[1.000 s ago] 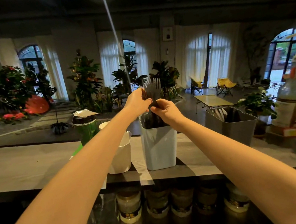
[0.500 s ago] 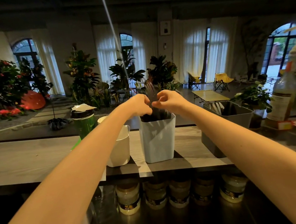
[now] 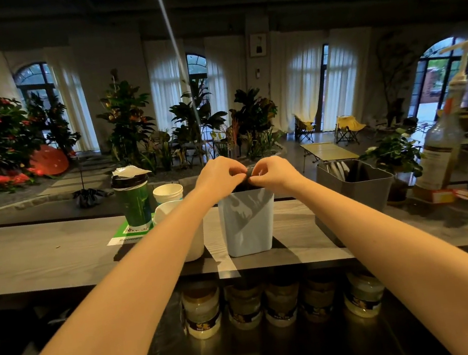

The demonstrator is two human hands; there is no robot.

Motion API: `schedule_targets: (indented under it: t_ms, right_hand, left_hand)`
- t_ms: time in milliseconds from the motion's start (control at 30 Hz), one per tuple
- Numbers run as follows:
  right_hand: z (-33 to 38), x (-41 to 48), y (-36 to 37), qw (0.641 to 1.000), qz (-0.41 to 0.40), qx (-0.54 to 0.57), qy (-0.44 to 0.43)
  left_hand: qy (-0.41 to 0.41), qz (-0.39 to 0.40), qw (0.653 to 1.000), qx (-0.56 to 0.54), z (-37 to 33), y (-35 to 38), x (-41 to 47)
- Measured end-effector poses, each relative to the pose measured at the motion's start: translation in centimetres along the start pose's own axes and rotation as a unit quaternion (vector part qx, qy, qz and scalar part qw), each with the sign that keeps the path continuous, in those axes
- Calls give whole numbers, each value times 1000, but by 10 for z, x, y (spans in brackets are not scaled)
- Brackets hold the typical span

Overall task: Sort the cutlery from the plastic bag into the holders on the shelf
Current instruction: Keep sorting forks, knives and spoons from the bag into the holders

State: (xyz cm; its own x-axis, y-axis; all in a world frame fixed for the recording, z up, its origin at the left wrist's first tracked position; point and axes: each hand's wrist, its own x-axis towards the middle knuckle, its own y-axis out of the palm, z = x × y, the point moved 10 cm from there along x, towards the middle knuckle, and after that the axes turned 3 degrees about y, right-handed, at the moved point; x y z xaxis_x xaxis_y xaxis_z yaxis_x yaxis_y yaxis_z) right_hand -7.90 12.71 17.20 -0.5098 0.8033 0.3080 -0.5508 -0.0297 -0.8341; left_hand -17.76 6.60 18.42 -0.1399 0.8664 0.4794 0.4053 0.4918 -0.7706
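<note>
Wooden shelf (image 3: 43,256) runs left to right across a dim hall, with curtained arched windows and indoor plants at the far side. Both bare arms reach forward to the shelf's middle. Left hand (image 3: 220,176) and right hand (image 3: 271,175) meet knuckle to knuckle, fingers curled, each pinching the top of a bunch of dark cutlery (image 3: 249,174) held between them. The bunch stands upright with its lower part inside the light-blue holder (image 3: 248,226), directly beneath the hands; its individual pieces cannot be told apart. Just left of this holder, partly behind the left forearm, stands a white cup (image 3: 168,209), with a second white cup (image 3: 168,192) farther back and a lidded green cup (image 3: 133,205) on a green card beside them. Right of the blue holder, near but apart, sits a grey holder (image 3: 359,190) containing pale pieces (image 3: 336,169). Farther right stand a small potted plant (image 3: 393,153) and a pump bottle (image 3: 443,149). Below the shelf's near edge, a row of jars (image 3: 203,312) lines a darker counter.
</note>
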Motion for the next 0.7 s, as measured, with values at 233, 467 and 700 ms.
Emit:
schedule_targets:
  t_ms: [233, 467, 700]
  right_hand:
    - [-5, -48, -44, 988, -88, 122, -47]
    - [-26, -146, -42, 976, -60, 206, -24]
    - [-80, -268, 15, 950, 13, 296, 96]
  left_hand:
    - [2, -81, 993, -86, -14, -30, -26]
    - [4, -18, 986, -163, -57, 1, -98]
    - [-81, 133, 963, -218, -99, 85, -207]
